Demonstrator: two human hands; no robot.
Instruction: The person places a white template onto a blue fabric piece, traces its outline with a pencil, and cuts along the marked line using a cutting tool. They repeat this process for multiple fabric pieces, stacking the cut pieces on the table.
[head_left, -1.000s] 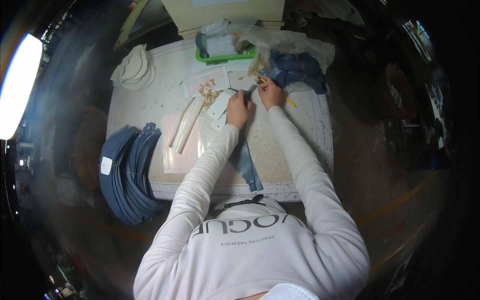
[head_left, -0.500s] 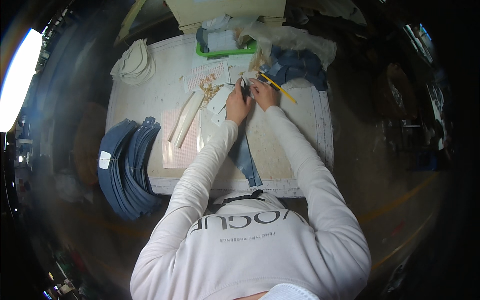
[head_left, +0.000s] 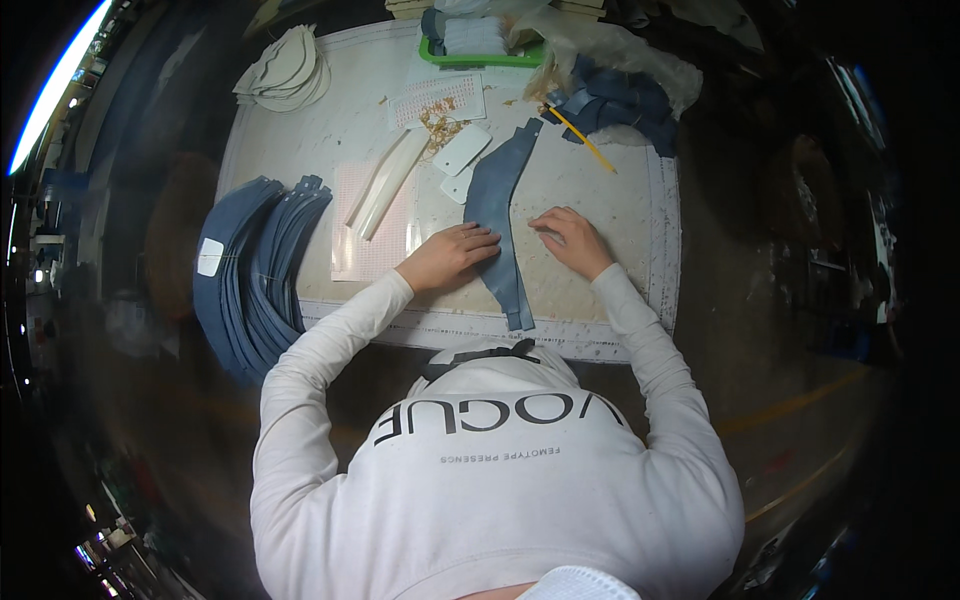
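Note:
A long curved piece of blue fabric (head_left: 497, 200), denim-like, lies spread lengthwise on the table, with a narrow squared tab at each end. My left hand (head_left: 450, 257) rests on its left edge near the middle, palm down, fingers laid flat and open. To the right of the fabric, apart from it, my right hand (head_left: 572, 240) hovers low or rests over the tabletop. Its fingers are loosely bent, thumb and fingertips slightly apart, and I see nothing in them. White cards (head_left: 463, 150) lie just left of the fabric's upper half.
Stacked blue curved pieces (head_left: 235, 285) hang over the left table edge. White cut pieces (head_left: 285, 72) lie far left. A rolled clear sheet (head_left: 385, 185), a printed sheet (head_left: 350, 220) and tan strings (head_left: 438, 128) are left of centre. A yellow pencil (head_left: 585, 140), blue fabric heap (head_left: 620, 105) and green tray (head_left: 480, 60) are at the back.
Both hands have come back toward me and moved apart. The blue piece, earlier mostly hidden under my hands and arm, now lies laid out flat. My view has shifted slightly.

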